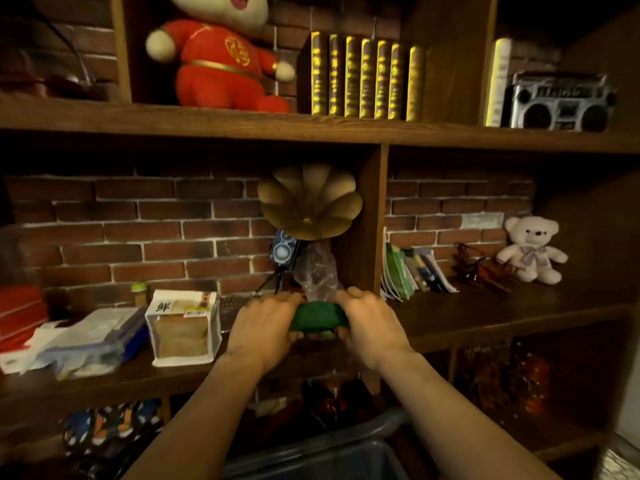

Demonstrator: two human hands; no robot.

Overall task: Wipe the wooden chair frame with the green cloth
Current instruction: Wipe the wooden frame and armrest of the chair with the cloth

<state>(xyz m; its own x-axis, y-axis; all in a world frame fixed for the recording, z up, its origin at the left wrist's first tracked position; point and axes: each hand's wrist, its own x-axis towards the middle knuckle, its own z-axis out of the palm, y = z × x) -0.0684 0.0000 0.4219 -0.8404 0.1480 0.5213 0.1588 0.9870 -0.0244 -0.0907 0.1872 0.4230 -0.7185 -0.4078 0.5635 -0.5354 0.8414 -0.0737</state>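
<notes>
The green cloth (318, 317) is bunched up between both hands, just above the middle shelf board of a dark wooden shelf unit (311, 128). My left hand (265, 323) grips its left end and my right hand (369, 322) grips its right end. Clear crinkled plastic (317, 271) rises right behind the cloth, touching my fingers. No wooden chair frame shows in this view.
A bread bag (181, 327) and a stack of papers and plastic bags (83, 341) lie left of my hands. A gramophone horn (310, 200) and a small camera (284, 251) stand behind. Leaning books (412, 270) and a teddy bear (531, 249) sit right. A grey bin rim (346, 434) is below.
</notes>
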